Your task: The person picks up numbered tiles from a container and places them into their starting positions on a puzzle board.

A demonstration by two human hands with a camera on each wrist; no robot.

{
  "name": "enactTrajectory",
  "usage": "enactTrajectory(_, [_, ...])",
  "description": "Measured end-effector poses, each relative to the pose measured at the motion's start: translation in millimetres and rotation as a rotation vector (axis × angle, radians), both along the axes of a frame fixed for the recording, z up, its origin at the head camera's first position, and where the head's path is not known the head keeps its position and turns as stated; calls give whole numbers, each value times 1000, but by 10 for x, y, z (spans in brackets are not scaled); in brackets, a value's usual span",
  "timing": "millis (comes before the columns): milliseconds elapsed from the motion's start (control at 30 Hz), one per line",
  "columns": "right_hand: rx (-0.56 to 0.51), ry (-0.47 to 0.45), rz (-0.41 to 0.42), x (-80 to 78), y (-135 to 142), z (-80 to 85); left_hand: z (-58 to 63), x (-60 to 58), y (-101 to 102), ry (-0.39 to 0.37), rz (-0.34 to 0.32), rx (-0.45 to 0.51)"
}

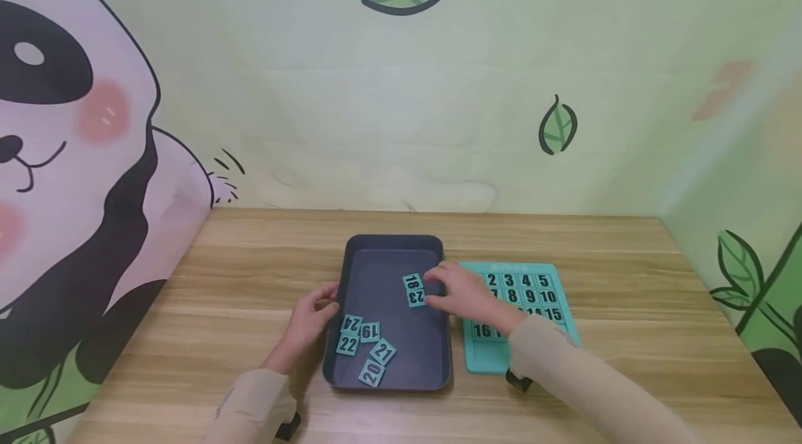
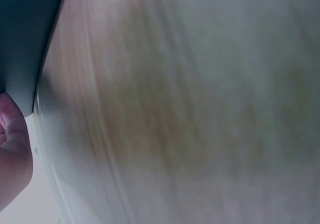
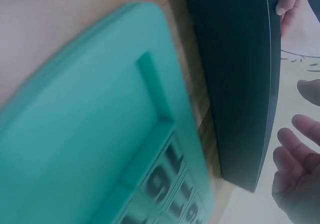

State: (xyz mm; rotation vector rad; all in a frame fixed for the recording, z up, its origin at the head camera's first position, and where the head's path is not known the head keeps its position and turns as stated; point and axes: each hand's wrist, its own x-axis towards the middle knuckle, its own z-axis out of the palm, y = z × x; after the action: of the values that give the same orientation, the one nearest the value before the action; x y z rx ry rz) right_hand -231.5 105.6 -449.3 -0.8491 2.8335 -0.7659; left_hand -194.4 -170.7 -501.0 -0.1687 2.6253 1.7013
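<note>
A dark rectangular tray (image 1: 395, 374) lies on the table, and my left hand (image 1: 307, 322) holds its left rim. In the right wrist view, that hand's thumb and fingers (image 3: 289, 4) show at the tray's far edge. My right hand (image 1: 466, 291) reaches over the right rim, thumb and fingers apart with nothing between them. Just left of its fingertips are tile 18 (image 1: 413, 282) and tile 23 (image 1: 416, 298). Tile 24 (image 1: 351, 323), tile 22 (image 1: 347, 344), tile 19 (image 1: 370, 332), tile 21 (image 1: 383, 351) and tile 20 (image 1: 372, 373) lie at the tray's lower left.
Right of the tray is a turquoise number board (image 1: 485, 360) with rows of numbered tiles and a recess along its near side. My right forearm covers part of it. The wooden table (image 1: 269, 249) meets a printed backdrop (image 1: 301, 117) behind.
</note>
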Motion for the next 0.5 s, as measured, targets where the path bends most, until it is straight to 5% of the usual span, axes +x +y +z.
enactTrajectory(233, [128, 109, 21, -147, -210, -101, -1, -3, -1, 22, -5, 11])
enactTrajectory(500, [358, 205, -88, -238, -364, -252, -21, -5, -11, 11, -3, 8])
